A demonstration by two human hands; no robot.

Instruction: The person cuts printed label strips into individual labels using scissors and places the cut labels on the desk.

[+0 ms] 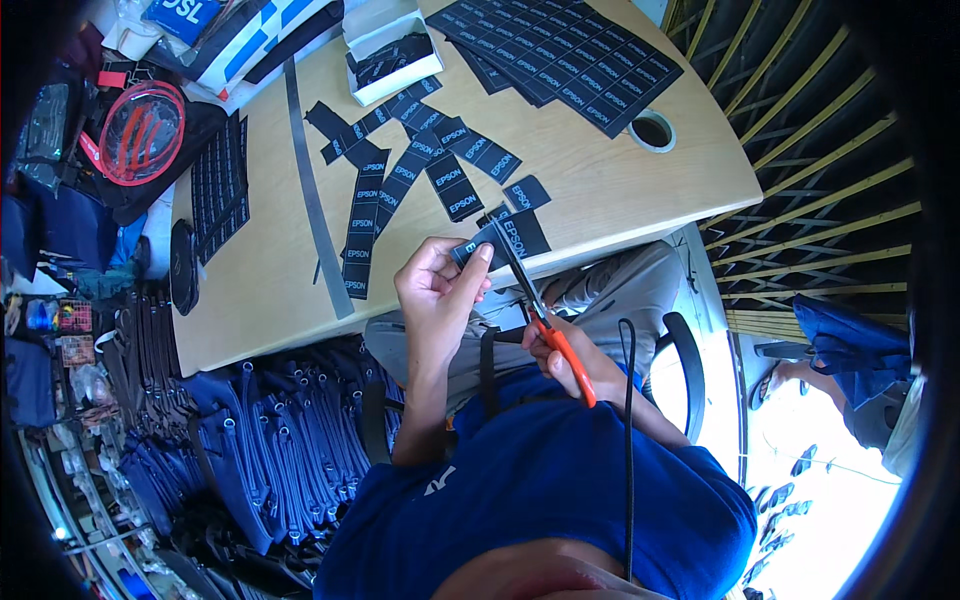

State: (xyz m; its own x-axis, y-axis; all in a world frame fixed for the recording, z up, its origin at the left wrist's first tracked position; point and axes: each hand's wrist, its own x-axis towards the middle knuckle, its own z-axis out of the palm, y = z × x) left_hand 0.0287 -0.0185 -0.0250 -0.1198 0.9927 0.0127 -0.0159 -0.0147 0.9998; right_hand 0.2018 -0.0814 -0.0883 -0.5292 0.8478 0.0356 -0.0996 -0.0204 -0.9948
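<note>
Near the front edge of the wooden table [590,190], as the head view shows, a seated person works over black printed labels with scissors. The left hand [440,285] is mostly closed, its thumb pressed against the curled fingers to pinch a short black label piece [463,252], held just above the tabletop. The right hand [555,350] is curled around the orange handles of the scissors [541,318], whose dark blades point away from the body and reach beside the left fingertips; whether the edges bite into the label cannot be told. Beyond the blades lies a loose label [527,193]; farther off, label strips [362,222] lie crossed and overlapping, left of centre. An open white box [400,88] with black pieces inside stands at the back, next to uncut label sheets [570,60]. For a clean trim, it seems best to hold the label taut and flat, align the blade with the margin between printed blocks, and close the scissors in one steady stroke. The left thumb and fingertips should probably sit well back from the cutting line, since they lie close to the blades; turning the label, rather than the wrist, would likely keep the edge straight.
</note>
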